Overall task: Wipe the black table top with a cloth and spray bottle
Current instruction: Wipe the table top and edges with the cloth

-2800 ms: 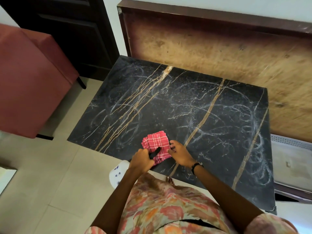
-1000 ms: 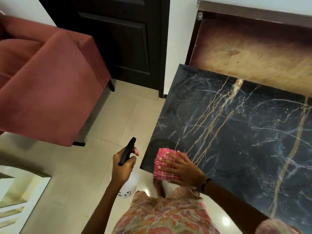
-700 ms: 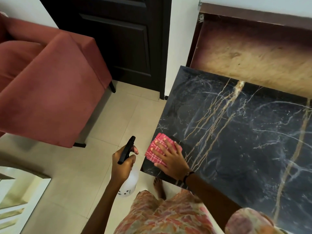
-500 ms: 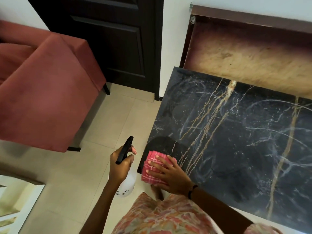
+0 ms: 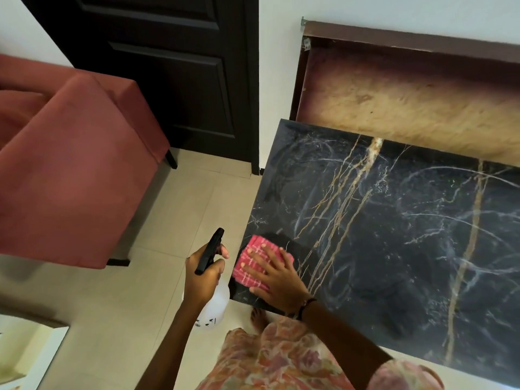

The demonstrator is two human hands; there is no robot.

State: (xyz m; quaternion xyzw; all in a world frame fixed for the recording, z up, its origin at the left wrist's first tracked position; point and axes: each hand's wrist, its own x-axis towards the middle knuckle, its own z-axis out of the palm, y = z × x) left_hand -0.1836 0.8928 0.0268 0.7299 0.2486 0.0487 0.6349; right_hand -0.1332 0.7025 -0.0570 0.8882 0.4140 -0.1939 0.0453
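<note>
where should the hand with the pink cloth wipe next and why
Probably slide the right hand, pressing the pink checked cloth flat, away from the near-left corner toward the pale swirly streaks on the black marble table top; only the patch around the cloth looks dark and clean.

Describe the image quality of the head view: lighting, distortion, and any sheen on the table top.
Head view: soft, even indoor light with no hard shadows; wide-angle lens bends the dark door and the table top edges; the marble carries pale swirled streaks, with a darker patch beside the cloth under the right hand; the left hand and spray bottle look sharp, only mildly soft.
</note>
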